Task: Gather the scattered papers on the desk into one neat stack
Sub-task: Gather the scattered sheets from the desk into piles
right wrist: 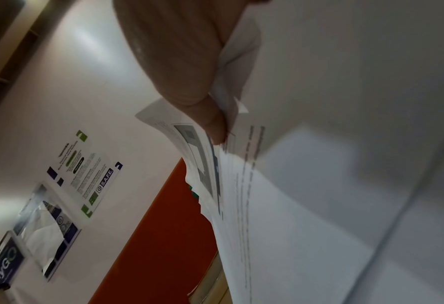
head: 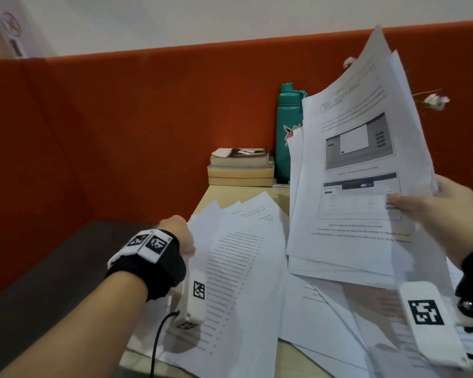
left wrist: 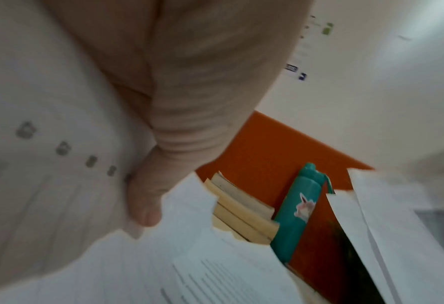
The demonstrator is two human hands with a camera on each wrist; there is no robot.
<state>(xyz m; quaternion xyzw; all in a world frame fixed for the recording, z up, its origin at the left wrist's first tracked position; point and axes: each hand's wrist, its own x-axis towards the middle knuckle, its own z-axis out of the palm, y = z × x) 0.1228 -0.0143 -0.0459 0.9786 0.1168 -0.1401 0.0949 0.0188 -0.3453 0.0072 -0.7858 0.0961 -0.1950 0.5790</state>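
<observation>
Several printed sheets [head: 363, 165] are held upright above the surface [head: 290, 353] by the right hand [head: 445, 214], pinched at their right edge between thumb and fingers [right wrist: 210, 115]. More papers [head: 238, 268] are fanned loosely across the surface, and their left edge is gripped by the left hand [head: 180, 236] (its thumb [left wrist: 145, 205] lies on top). A teal bottle [head: 287, 132] is partly hidden behind the raised sheets; its contents cannot be seen. Stacked books [head: 241, 167] lie beside it.

Wall notice [right wrist: 85, 174] reads "S.A.F.E."; blue sign [right wrist: 1, 271] reads "clayGO"; paper text illegible.
</observation>
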